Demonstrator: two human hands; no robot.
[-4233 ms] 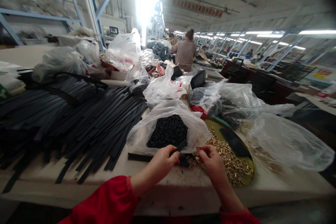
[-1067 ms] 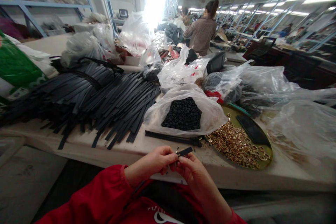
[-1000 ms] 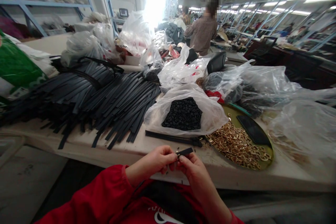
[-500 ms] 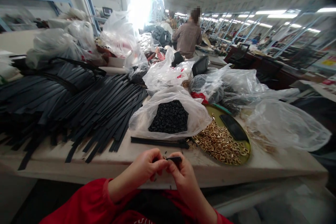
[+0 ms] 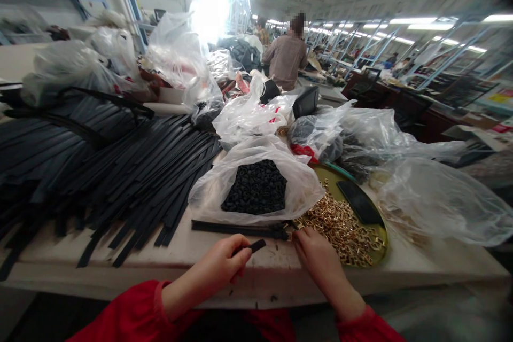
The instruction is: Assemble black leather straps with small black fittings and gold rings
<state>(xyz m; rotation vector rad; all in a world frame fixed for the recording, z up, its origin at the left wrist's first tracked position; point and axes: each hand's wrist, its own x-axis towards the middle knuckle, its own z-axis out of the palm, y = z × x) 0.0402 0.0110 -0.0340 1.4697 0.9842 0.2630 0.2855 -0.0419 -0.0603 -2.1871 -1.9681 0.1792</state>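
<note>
My left hand [image 5: 229, 259] is closed around a short black strap [image 5: 257, 246], whose flat end sticks out to the right past the thumb. Over at the left rim of a round olive-yellow tray [image 5: 382, 243], my right hand [image 5: 315, 248] reaches down with its fingers together. Its fingertips touch the spot where black straps [image 5: 240, 228] lying on the table end in gold-coloured metal pieces; what they pinch is hidden. Small gold metal buckles [image 5: 344, 230] are heaped in the tray. Behind the straps, an open plastic bag [image 5: 208, 195] holds many small black loops [image 5: 256, 187].
Long black strips [image 5: 132, 171] are piled across the table's left side. A dark flat slab [image 5: 360, 202] lies in the tray. Clear plastic bags [image 5: 449, 192] crowd the right and back. A person [image 5: 286, 59] stands beyond, back turned.
My right hand has left the strap and moved right, to the tray's edge and the lying straps. My left hand keeps the strap, its free end now showing.
</note>
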